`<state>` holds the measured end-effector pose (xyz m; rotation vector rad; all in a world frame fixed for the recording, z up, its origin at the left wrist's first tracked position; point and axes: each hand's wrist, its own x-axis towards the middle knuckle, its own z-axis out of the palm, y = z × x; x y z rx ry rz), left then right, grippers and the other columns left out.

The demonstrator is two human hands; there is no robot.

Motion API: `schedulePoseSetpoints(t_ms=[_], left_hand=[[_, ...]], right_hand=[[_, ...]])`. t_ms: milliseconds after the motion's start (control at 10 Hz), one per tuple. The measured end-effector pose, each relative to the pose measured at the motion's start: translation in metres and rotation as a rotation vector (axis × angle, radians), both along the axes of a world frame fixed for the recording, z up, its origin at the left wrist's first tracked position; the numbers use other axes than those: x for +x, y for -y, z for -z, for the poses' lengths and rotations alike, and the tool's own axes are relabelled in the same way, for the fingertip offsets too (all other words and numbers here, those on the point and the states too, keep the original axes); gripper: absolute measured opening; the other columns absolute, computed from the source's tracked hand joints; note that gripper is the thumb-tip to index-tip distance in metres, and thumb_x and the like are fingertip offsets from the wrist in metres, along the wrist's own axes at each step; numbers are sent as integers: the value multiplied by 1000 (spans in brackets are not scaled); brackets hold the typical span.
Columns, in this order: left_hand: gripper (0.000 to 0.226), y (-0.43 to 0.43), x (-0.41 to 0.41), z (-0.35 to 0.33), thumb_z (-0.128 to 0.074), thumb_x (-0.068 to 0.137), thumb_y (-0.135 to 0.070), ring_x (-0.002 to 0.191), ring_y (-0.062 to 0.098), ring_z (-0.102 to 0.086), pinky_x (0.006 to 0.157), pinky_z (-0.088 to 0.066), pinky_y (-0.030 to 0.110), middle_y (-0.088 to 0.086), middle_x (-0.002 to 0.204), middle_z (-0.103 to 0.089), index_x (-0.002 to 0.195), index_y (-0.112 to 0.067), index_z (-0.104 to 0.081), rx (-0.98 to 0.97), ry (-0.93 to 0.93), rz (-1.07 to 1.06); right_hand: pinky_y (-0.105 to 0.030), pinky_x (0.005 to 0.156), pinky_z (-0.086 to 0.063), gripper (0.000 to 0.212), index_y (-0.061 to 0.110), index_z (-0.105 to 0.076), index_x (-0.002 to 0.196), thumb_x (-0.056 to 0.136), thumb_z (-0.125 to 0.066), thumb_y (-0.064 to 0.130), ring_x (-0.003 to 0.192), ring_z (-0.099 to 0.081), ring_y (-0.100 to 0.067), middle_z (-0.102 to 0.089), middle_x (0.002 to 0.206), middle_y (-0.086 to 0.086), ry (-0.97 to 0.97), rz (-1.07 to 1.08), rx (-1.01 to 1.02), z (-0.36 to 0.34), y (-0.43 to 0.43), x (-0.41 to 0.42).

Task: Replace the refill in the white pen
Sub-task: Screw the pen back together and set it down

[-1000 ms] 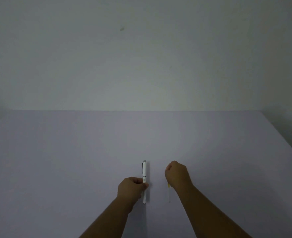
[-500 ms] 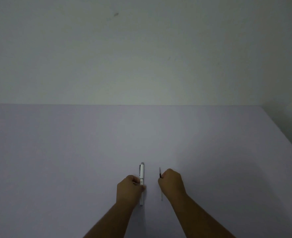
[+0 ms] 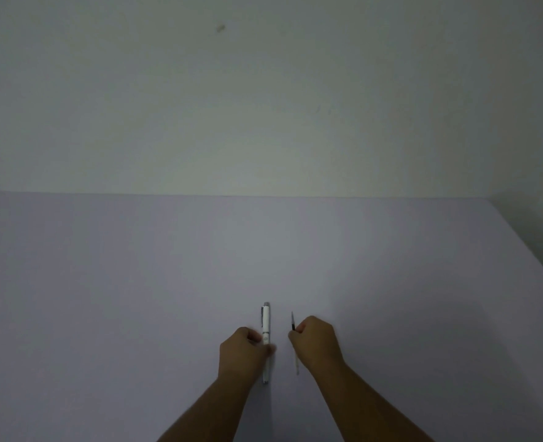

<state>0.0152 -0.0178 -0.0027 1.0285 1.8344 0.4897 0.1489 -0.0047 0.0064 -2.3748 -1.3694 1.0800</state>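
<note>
While left hand (image 3: 243, 352) fingers pinch the white pen (image 3: 266, 320) mid-barrel, right hand (image 3: 316, 341) fingers grip the thin refill (image 3: 293, 322) — tip poking past knuckles, pen just beside.

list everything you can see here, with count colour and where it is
white pen: 1, white with silver ends and clip, lengthwise on the table near the front, held in the left hand
refill: 1, thin, dark tip and pale tube, held in the right hand, just right of the pen
table: 1, pale lilac-grey, fills the lower half
wall: 1, off-white with a small dark mark, behind the table
left hand: 1, closed around the pen's middle
right hand: 1, closed on the refill
</note>
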Motion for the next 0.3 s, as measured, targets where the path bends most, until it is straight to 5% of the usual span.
schedulePoseSetpoints(t_ms=[300], left_hand=[[29,0,-5,-3,-77,74,-32,67,12,-60,53,-44,16,0,79,-63,87,-16,-58,-10,-36,61]], right_hand=[[-23,65,-46,25,5,-65,98,87,-58,26,87,-67,-23,-71,100,-11,11,-5,18,-3,3,2]])
